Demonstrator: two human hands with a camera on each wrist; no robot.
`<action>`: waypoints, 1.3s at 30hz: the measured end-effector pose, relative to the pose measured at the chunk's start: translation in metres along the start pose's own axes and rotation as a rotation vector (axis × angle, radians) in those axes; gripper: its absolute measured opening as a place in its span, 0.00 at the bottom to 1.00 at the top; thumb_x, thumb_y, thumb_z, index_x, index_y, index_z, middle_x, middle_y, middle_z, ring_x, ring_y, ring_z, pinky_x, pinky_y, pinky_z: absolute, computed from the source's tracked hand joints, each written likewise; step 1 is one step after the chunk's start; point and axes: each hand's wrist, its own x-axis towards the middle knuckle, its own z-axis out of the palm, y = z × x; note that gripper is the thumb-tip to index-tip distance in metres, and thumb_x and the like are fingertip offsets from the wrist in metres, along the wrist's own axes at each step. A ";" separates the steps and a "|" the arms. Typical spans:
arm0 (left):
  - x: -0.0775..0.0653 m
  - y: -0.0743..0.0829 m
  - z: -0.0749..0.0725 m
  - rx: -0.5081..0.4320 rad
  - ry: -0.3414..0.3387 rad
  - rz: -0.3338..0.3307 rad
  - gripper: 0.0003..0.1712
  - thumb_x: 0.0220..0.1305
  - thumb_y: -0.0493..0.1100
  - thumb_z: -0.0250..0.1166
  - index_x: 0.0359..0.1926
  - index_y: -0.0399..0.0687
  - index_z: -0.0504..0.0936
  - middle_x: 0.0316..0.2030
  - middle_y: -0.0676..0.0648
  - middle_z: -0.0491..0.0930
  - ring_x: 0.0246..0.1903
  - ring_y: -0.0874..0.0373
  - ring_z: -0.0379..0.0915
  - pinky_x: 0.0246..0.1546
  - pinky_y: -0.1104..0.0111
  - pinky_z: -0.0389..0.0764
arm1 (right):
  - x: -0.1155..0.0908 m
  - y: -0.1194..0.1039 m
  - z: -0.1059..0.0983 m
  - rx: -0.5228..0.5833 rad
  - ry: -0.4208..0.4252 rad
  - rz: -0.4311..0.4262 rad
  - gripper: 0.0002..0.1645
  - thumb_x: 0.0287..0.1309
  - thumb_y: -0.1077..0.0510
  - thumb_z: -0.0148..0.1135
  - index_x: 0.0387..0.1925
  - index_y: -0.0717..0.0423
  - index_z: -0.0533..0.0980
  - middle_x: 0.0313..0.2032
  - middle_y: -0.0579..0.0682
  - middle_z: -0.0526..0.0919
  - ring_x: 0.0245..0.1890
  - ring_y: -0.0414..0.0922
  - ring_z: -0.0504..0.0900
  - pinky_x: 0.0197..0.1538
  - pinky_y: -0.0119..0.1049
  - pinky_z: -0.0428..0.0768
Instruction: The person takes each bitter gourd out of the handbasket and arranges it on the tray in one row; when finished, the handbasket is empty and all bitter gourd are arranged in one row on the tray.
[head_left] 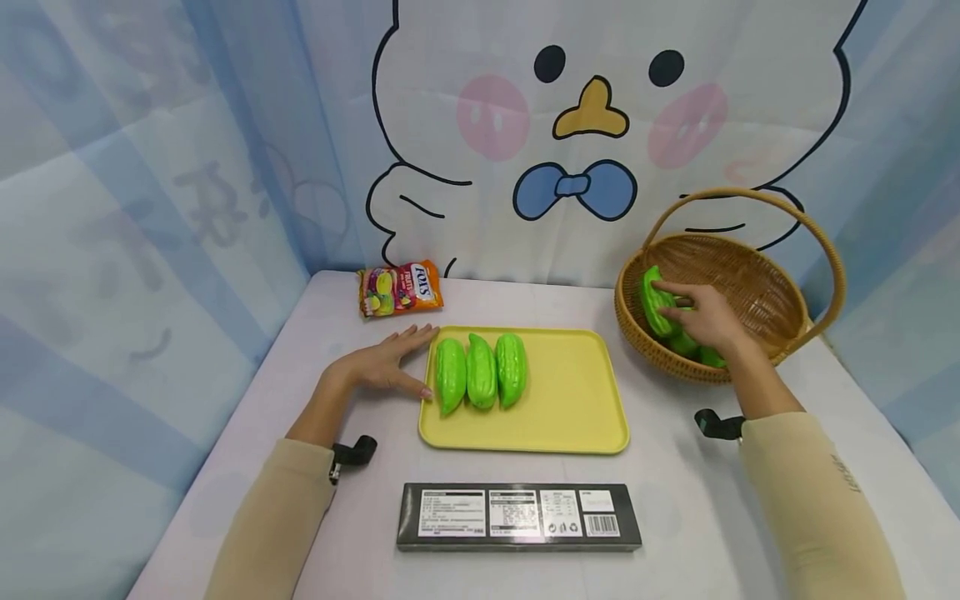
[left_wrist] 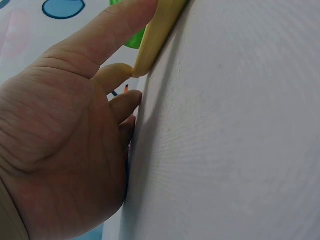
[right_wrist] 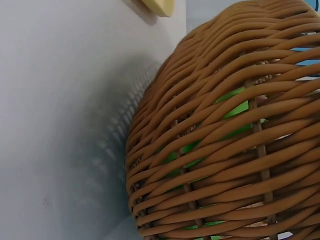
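Three green bitter melons (head_left: 482, 372) lie side by side on the left part of a yellow tray (head_left: 573, 392). My left hand (head_left: 382, 362) rests at the tray's left edge, fingers spread, thumb and index fingertip at the rim. In the left wrist view the palm (left_wrist: 60, 135) stands beside the tray's side wall (left_wrist: 157, 37). My right hand (head_left: 708, 315) reaches into the wicker basket (head_left: 750, 267) and pinches a bitter melon (head_left: 655, 304) by the basket's left wall. More green melons (head_left: 711, 357) lie under that hand, partly hidden. The right wrist view shows the basket's woven side (right_wrist: 225, 135), not the fingers.
An orange and red snack packet (head_left: 401, 288) lies behind the tray at the left. A long dark box (head_left: 519, 517) with white printed labels lies in front of the tray. The basket's tall handle (head_left: 836, 275) arches over its right side. A printed curtain (head_left: 592, 242) hangs behind the table.
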 end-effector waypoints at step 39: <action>-0.002 0.005 -0.002 -0.022 -0.004 -0.005 0.70 0.52 0.67 0.78 0.85 0.63 0.43 0.85 0.49 0.35 0.84 0.42 0.23 0.81 0.39 0.30 | -0.004 -0.058 -0.018 0.191 0.382 -0.091 0.33 0.74 0.49 0.61 0.76 0.31 0.66 0.77 0.54 0.67 0.71 0.58 0.72 0.41 0.11 0.74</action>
